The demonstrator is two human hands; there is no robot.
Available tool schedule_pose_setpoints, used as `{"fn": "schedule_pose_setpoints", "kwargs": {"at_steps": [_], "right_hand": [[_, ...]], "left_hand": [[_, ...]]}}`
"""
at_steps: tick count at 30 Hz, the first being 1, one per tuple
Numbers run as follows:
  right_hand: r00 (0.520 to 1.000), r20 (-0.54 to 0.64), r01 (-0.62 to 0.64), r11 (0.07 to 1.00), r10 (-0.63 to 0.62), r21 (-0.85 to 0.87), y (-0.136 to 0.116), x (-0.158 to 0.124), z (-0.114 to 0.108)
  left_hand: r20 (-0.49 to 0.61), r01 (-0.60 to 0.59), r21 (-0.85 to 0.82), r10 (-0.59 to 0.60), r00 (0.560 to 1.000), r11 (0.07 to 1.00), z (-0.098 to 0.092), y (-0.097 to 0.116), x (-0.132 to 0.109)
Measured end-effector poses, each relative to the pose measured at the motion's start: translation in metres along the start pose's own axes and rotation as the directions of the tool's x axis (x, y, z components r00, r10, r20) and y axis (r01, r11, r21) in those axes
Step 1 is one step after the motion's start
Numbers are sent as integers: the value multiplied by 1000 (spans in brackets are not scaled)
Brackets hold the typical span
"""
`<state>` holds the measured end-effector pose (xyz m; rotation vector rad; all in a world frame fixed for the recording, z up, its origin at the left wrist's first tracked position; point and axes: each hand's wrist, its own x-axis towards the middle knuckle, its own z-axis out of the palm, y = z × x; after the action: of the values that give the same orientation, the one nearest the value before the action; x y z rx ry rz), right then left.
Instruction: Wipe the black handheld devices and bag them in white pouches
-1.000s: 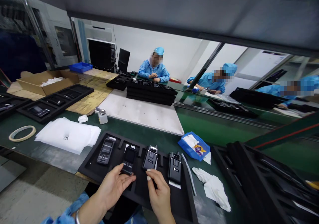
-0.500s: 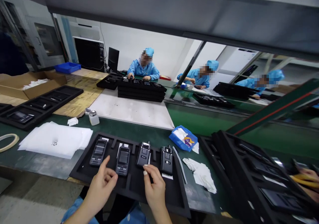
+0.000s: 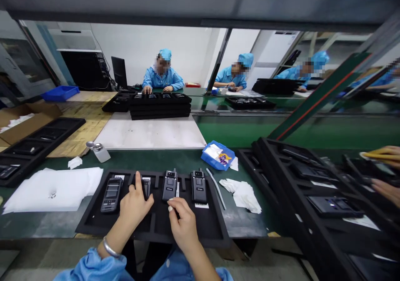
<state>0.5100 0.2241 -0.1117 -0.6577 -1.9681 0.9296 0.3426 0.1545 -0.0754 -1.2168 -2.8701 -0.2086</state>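
Observation:
A black foam tray lies in front of me with handheld radios in it. My left hand is over the second radio, covering much of it; its index finger stretches forward, the thumb stands apart, and it grips nothing. Beside it on the left, the first radio lies screen and keypad up. My right hand is open, its bent fingers at the lower end of the third radio, which lies back up; whether they touch it I cannot tell. A fourth radio, also back up, lies at the right.
White sheets lie left of the tray, near a pump bottle. To the right are a blue bin, a grey strip and crumpled tissues. Stacked foam trays stand far right, beside another person's hands. Co-workers sit opposite.
My left hand has moved forward over the second radio and its index finger has straightened. My right hand stays by the third radio. The whole view has shifted.

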Motion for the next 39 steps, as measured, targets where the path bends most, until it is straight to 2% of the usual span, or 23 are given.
{"fn": "schedule_pose_setpoints", "kwargs": {"at_steps": [6,8,11,13,15,18,22,25,27,29,31,33,36,39], "right_hand": [[1000,-13,2,1000,-2,11,2,1,-1],[999,-46,-13,1000,13,0,5,-1,-2],[988,-118,-111,989,100,-98,9,-2,-2],[978,-137,-185,955,156,-231,7,3,2],[978,-122,-204,903,170,-377,2,12,12],[982,-51,-179,827,179,-532,-7,28,32],[967,-18,-211,761,254,-614,-8,43,51],[955,-65,-278,801,288,-530,4,44,46],[940,-107,-340,868,324,-361,12,40,36],[918,-121,-392,912,378,-120,14,32,25],[909,-97,-396,912,406,106,7,20,17],[925,-65,-347,905,373,246,-7,5,14],[974,-45,-197,931,221,306,-28,-17,18],[999,-17,-42,967,48,250,-32,-34,21]], "left_hand": [[49,-6,49,3,999,999,-4,1,6],[21,-45,39,45,999,998,-8,-2,1],[-91,-96,-14,94,991,995,-12,-14,-16],[-176,-140,-103,121,977,985,-8,-24,-31],[-233,-226,-231,172,957,946,-1,-33,-44],[-265,-341,-424,246,932,839,14,-41,-57],[-275,-356,-612,232,933,706,22,-48,-63],[-289,-352,-694,205,935,628,21,-54,-63],[-285,-337,-754,182,941,564,21,-56,-62],[-253,-290,-826,143,957,484,21,-55,-59],[-165,-196,-906,113,980,376,20,-49,-53],[-35,-66,-970,136,990,236,15,-41,-44],[94,91,-996,306,947,23,-1,-29,-33],[62,132,-986,523,850,-98,-23,-25,-28]]}}
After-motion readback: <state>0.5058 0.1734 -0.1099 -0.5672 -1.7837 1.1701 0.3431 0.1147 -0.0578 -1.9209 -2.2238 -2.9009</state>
